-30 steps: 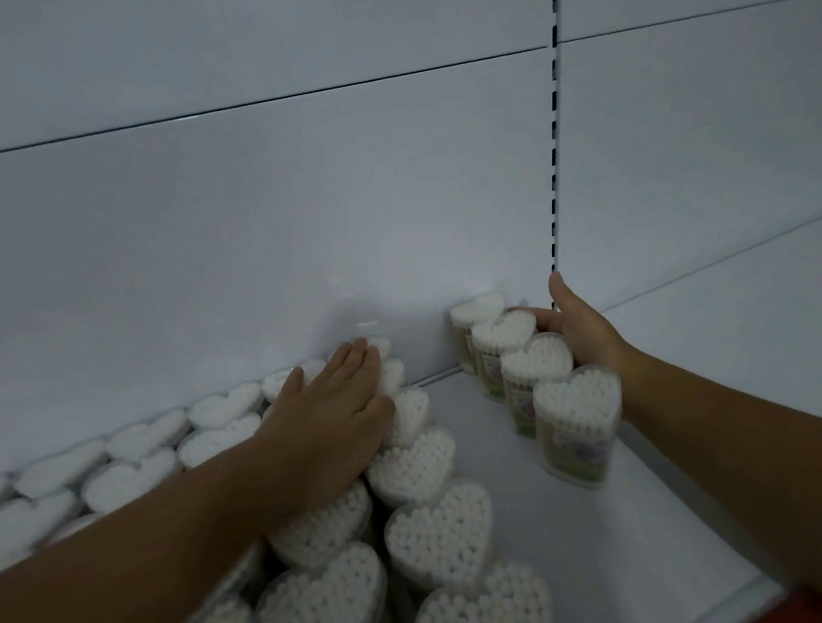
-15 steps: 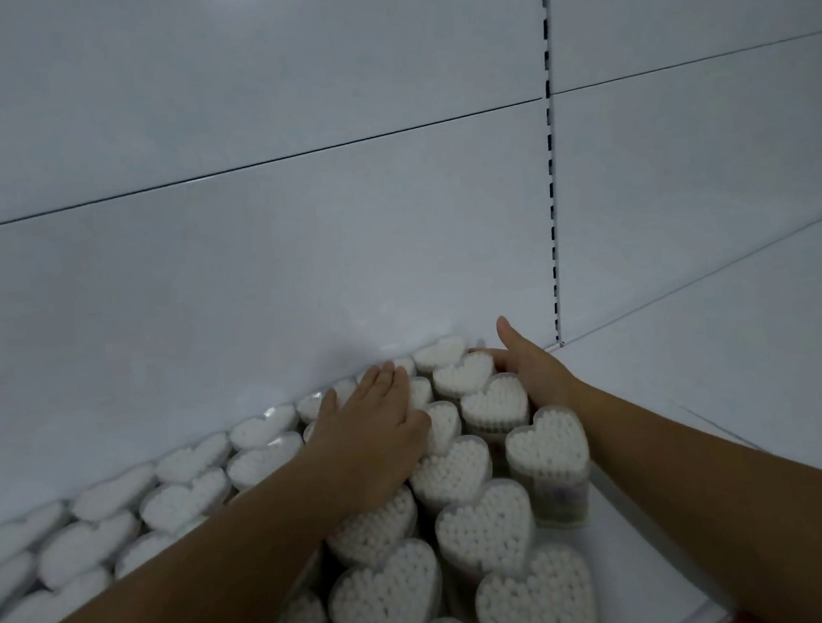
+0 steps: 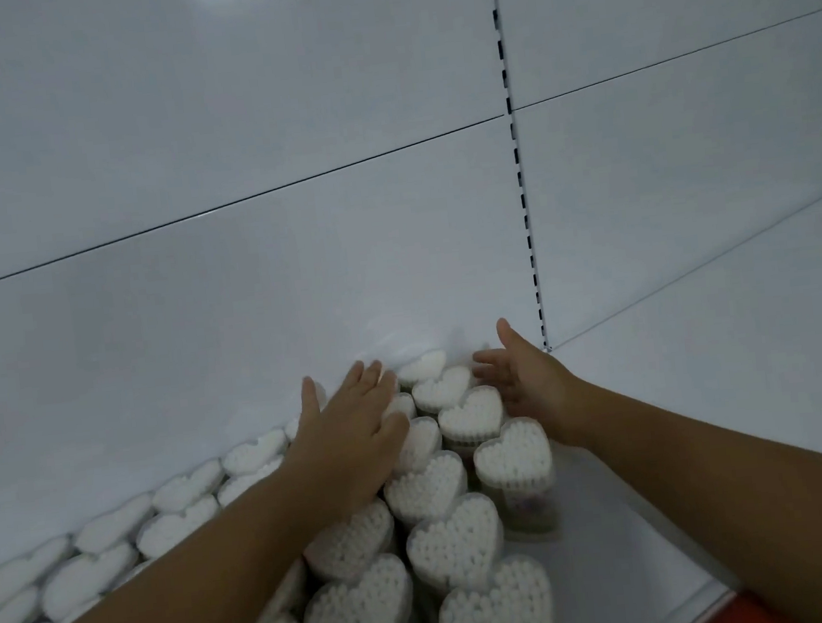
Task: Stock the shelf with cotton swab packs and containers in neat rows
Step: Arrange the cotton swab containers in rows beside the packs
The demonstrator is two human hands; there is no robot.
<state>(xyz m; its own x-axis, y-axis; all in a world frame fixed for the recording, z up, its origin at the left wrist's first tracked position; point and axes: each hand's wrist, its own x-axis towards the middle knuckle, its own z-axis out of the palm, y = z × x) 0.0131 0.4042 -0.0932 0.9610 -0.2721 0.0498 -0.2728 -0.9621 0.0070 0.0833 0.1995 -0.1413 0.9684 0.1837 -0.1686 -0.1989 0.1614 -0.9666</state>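
Note:
Several clear heart-shaped containers of white cotton swabs (image 3: 453,538) stand upright in tight rows on the white shelf (image 3: 637,540). My left hand (image 3: 350,432) lies flat, fingers straight, on the tops of the containers near the back wall. My right hand (image 3: 526,380) is open with fingers extended, its palm against the right side of the rightmost row (image 3: 474,413), thumb raised. The nearest container of that row (image 3: 513,457) stands at my right wrist. My left forearm hides part of the rows.
More heart-shaped containers (image 3: 180,494) run along the white back panel (image 3: 247,302) to the left. A slotted upright (image 3: 519,175) divides the back wall. Bare shelf surface (image 3: 726,321) extends to the right of it. A red strip (image 3: 759,614) shows below the shelf's front edge.
The right-hand row of containers has slid left until it meets the other rows. My right hand has followed it, then opened wider. My left hand stays flat on the tops.

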